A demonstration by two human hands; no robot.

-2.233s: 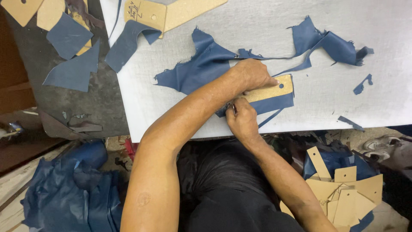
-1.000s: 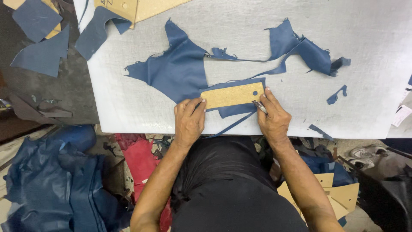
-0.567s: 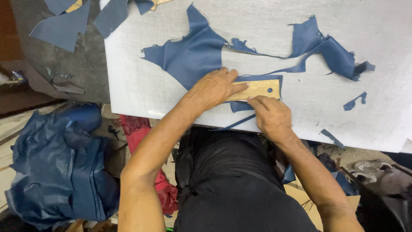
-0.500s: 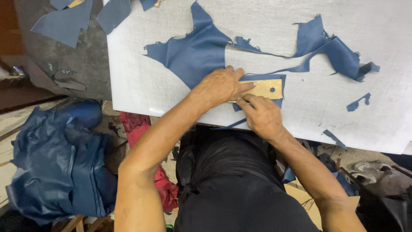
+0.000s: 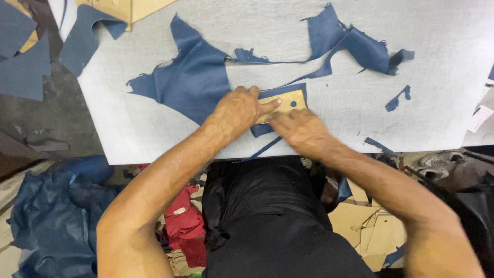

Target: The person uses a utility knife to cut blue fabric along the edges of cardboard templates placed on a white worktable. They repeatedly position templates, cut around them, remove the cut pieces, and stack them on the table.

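Tan cardboard template, a flat rectangle with one small round hole near its right end, lies on a piece of dark blue leather close to the near edge of the pale grey cutting board. My left hand lies flat across the template's left part, fingers spread and pressing down, the index finger stretched toward three o'clock along its lower edge. My right hand sits just at five o'clock from the template, knuckles up and blurred; its fingers are curled at the template's lower edge, but I cannot tell whether they pinch anything.

The leather is matte with ragged, irregular outlines. Its broad body spreads toward ten o'clock from my left hand, and a thin cut strip runs from it toward one o'clock to a crumpled blue offcut. A narrow strip hangs off the board's near edge at six o'clock. Small blue scraps lie at three o'clock. The board's surface looks finely scored.

At eleven o'clock, at the board's far corner, more tan cardboard pieces rest. At the far right edge sits a small white tag. Below the board, a heap of glossy blue leather lies at eight o'clock, red material beside my lap, and stacked cardboard patterns at four o'clock.
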